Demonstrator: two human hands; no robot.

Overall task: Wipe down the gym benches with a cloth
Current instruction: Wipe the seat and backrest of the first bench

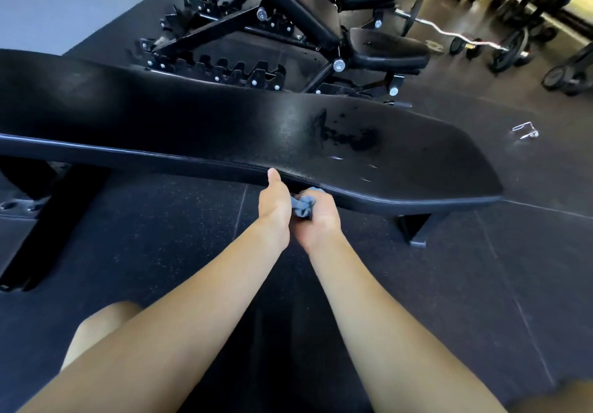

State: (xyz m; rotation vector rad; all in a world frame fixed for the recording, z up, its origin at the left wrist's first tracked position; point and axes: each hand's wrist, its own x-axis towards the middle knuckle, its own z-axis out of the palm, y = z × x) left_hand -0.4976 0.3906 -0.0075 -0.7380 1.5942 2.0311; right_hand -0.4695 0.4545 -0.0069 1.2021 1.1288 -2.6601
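The right hand [319, 220] grips a bunched blue cloth [303, 205], fingers curled round it, against the near edge of the black flat bench [192, 124]. The left hand [274, 202] is just beside it, thumb laid on that edge. Its fingers are hidden, so their state cannot be told.

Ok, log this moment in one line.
left hand: thumb on bench edge | right hand: grips cloth | bench top: smears

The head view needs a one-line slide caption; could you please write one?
Right hand grips a blue cloth at the black bench edge, left hand beside it, thumb on the pad.
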